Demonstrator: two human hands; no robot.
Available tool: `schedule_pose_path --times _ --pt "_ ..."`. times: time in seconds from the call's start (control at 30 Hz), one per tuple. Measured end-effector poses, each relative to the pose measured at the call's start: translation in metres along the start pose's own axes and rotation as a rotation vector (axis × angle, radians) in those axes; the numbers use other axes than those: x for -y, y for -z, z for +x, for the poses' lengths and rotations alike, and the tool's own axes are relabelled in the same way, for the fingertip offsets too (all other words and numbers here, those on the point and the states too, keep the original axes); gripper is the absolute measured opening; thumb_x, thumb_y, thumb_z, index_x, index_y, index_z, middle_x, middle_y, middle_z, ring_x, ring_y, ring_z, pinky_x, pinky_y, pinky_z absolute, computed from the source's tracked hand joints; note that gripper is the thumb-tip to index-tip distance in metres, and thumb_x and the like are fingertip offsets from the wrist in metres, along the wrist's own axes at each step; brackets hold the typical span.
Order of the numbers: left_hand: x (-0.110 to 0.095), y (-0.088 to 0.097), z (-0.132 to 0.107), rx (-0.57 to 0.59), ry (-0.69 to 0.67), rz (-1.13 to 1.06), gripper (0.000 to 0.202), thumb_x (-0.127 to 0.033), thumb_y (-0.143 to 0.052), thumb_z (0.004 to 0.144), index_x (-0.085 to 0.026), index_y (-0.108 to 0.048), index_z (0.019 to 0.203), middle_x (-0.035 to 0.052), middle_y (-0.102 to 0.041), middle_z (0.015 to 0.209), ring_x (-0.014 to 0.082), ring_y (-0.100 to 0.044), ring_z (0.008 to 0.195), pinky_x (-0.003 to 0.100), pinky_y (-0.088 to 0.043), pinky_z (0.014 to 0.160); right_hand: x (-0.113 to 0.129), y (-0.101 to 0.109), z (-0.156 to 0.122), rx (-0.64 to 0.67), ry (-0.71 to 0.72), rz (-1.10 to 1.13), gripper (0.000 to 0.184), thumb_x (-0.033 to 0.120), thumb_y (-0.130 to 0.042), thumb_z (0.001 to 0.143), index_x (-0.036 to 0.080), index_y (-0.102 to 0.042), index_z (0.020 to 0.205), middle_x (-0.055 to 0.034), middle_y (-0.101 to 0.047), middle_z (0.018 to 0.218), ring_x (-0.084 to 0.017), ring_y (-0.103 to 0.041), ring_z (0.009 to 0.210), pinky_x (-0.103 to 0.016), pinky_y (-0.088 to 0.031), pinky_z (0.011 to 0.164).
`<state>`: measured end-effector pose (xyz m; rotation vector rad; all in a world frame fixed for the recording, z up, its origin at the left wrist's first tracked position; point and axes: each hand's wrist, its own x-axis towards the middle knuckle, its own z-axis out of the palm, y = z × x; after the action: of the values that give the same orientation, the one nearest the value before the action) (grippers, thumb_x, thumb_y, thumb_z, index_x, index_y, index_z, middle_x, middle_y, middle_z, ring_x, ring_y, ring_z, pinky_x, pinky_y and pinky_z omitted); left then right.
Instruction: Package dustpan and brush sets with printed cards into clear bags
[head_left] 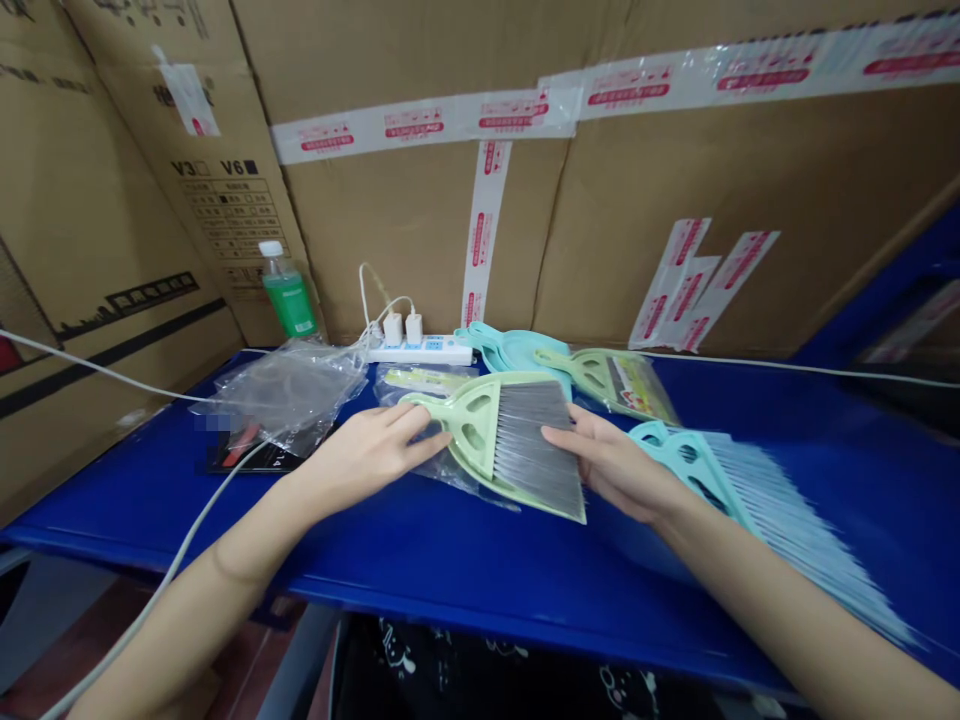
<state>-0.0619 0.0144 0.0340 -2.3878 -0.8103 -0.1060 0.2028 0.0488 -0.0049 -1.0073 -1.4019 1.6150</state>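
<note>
Centre frame: green brush (491, 425) with grey bristles, lying flat and slightly tilted on the blue table (465, 560), handle toward the left, bristles toward lower right. Left hand (371, 455) is closed over the handle end, fingers on top. Right hand (611, 465) pinches the bristle edge, thumb on top, other fingers hidden beneath. Both hands grip the brush.

A clear bag (450, 465) lies under the brush, partly covered by it. Just right of the right hand, a stack of blue brushes (757, 490) fans toward the lower right; the right forearm crosses in front of it.

Behind the brush, upper centre: blue dustpans (514, 348), then a packed green set (611, 378) in a wrapper just beside them. A white power strip (424, 349) with two chargers plugged in sits left of the dustpans. A heap of plastic bags (289, 388) is at centre left, half over a dark card (244, 455). A green bottle (289, 292) stands at the cardboard boxes (420, 230) that wall the back. A white cable (172, 575) runs across the lower left, over the left forearm.
</note>
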Motion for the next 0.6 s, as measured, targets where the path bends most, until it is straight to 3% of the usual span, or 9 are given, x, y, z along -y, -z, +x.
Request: schedule_pose_path --times 0.17,0.3,0.43,0.5,0.6 --pt "0.014 0.018 -0.013 -0.081 0.194 0.057 0.044 -0.008 -0.021 0.094 -0.021 -0.063 0.1 0.0031 -0.047 0.066 0.0164 -0.049 0.068 0.028 -0.044 0.061 0.002 0.003 0.0 -0.048 0.03 0.014 0.043 0.029 -0.058 0.079 0.023 -0.05 0.121 -0.0084 -0.065 0.119 -0.024 -0.062 0.107 -0.044 -0.05 0.092" --pt "0.019 0.023 -0.018 -0.097 0.536 0.056 0.043 -0.014 -0.021 0.094 -0.02 -0.064 0.101 0.0071 -0.051 0.073 0.0211 -0.05 0.071 0.031 -0.042 0.058 0.004 0.0 -0.002 -0.06 0.01 0.016 0.041 0.028 -0.058 0.079 0.024 -0.05 0.118 -0.0079 -0.065 0.119 -0.024 -0.062 0.106 -0.043 -0.05 0.091" --pt "0.024 0.013 -0.021 0.071 0.778 0.108 0.043 -0.008 -0.025 0.085 -0.013 -0.057 0.114 0.0144 -0.054 0.087 0.0272 -0.056 0.077 0.031 -0.041 0.05 0.004 -0.003 -0.005 -0.043 -0.007 0.024 0.038 0.027 -0.059 0.078 0.024 -0.05 0.115 -0.0081 -0.063 0.121 -0.024 -0.061 0.108 -0.044 -0.049 0.093" --pt "0.03 0.004 -0.026 0.176 0.808 0.123 0.041 -0.008 -0.028 0.082 -0.009 -0.059 0.108 0.0174 -0.055 0.089 0.0277 -0.058 0.075 0.031 -0.042 0.048 0.002 -0.004 -0.005 -0.033 -0.02 0.018 0.037 0.027 -0.059 0.078 0.023 -0.05 0.113 -0.0085 -0.062 0.123 -0.024 -0.059 0.111 -0.044 -0.049 0.093" --pt "0.046 -0.01 -0.034 0.223 0.788 0.037 0.038 -0.012 -0.03 0.081 -0.008 -0.063 0.099 0.0234 -0.058 0.09 0.0339 -0.058 0.08 0.039 -0.047 0.052 0.0 -0.004 -0.004 -0.013 -0.034 0.004 0.036 0.025 -0.057 0.079 0.023 -0.049 0.114 -0.0087 -0.06 0.125 -0.023 -0.057 0.114 -0.043 -0.049 0.093"
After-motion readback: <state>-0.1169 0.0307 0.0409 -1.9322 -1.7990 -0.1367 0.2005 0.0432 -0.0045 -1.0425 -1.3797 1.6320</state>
